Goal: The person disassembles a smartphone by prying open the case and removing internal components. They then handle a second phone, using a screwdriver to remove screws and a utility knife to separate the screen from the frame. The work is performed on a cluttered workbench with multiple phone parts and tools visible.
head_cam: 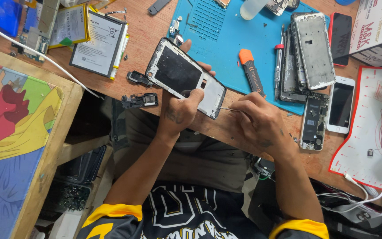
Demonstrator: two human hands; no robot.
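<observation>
Over blue mat (226, 40), L hand (180, 110) grips phone frame (184, 75); R hand (257, 121) holds tweezers (228, 109).

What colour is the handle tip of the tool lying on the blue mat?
Orange, above a dark grey grip, on the pry tool lying on the blue mat; seen in the head view.

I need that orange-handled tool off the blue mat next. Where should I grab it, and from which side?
Take the orange-handled tool by its dark shaft, just below the orange cap, coming from above with the grip across its width. It lies flat and alone on the blue mat, long axis running away from the person, with bare mat on both long sides, so fingers probably fit there.
</observation>
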